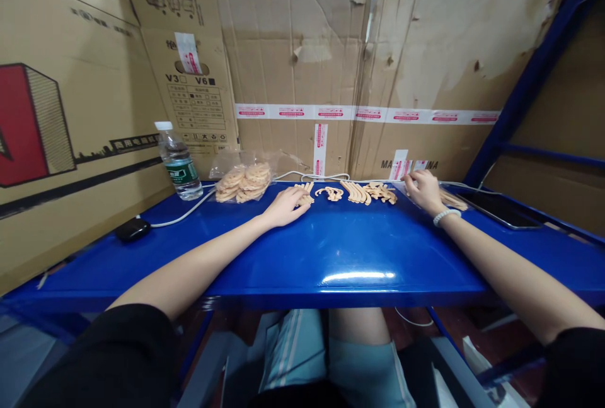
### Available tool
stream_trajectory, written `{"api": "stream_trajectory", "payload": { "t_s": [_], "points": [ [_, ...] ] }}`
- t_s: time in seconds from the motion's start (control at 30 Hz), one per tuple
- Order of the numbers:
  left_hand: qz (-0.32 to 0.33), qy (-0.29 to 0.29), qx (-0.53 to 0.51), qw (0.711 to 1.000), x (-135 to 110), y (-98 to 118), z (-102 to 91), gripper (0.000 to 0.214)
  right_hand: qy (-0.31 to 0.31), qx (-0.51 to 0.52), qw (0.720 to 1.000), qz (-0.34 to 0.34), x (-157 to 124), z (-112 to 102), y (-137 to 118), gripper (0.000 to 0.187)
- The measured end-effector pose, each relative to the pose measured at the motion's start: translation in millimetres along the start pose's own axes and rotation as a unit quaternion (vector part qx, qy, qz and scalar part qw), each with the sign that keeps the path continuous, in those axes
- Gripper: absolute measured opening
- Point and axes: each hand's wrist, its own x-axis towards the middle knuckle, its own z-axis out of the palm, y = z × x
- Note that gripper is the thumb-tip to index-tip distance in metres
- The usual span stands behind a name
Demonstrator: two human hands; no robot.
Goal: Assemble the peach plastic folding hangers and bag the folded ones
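Note:
My left hand [285, 207] lies low over a small group of straight tan strips [306, 188], its fingers stretched out on them; they partly hide the strips. Just to the right lie curved tan pieces [329, 193], then a row of longer bent strips [355, 192] and a pile of small irregular tan pieces [382, 192]. My right hand [424, 190], with a beaded bracelet at the wrist, rests over a clear plastic bag [399, 186], fingers slightly bent and apart. More tan strips [452, 199] show beside that wrist.
Left of my hands stand a clear bag of round tan pieces [246, 182] and a water bottle [179, 165]. A black mouse [133, 229] with a white cable lies nearer. On the right is a dark phone or tablet [501, 211]. Cardboard [293, 67] walls the blue table [350, 250].

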Motion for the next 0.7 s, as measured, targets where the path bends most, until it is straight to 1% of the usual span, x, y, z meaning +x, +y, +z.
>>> {"api": "stream_trajectory", "payload": {
  "t_s": [0.23,0.43,0.57,0.7],
  "points": [
    [-0.010,0.017,-0.021,1.000,1.7,-7.6,1.8,0.030,0.000,0.005,1.000,0.005,3.1,-0.3,-1.1,0.025],
    [-0.011,0.023,-0.040,0.999,2.5,-10.3,2.0,0.030,-0.001,0.034,0.999,-0.006,6.5,-2.9,-10.2,0.024],
    [-0.017,0.024,-0.052,0.998,3.2,-15.8,-4.7,0.032,0.011,0.073,0.997,-0.025,7.6,-8.9,-18.8,0.027],
    [-0.015,0.000,-0.068,0.998,2.0,-24.0,-15.9,0.035,0.019,0.114,0.992,-0.043,5.7,-16.5,-29.2,0.027]
  ]
}}
